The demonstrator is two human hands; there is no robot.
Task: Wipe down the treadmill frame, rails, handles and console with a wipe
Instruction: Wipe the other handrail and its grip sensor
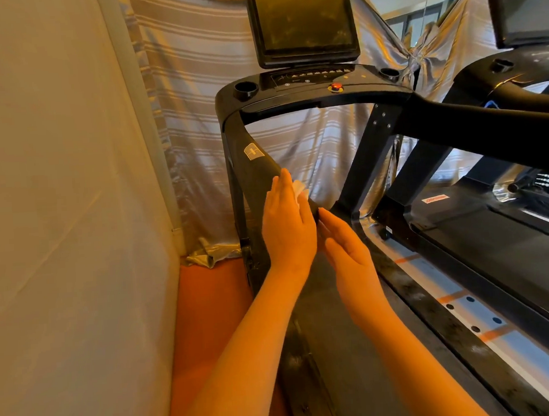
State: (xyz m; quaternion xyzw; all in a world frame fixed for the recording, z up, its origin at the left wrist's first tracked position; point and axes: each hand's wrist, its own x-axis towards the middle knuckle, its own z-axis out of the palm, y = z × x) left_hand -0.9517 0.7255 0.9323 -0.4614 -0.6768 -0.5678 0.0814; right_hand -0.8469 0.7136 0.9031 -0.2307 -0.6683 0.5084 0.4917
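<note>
White wipe (298,189), two hands (287,229) (344,247), two treadmills (256,167) (515,74)

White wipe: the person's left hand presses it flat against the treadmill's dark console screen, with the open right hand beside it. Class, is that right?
Not quite. In the head view the left hand presses the white wipe against the black slanted upright of the treadmill frame, well below the dark console screen. The open right hand is beside it, as stated.
</note>
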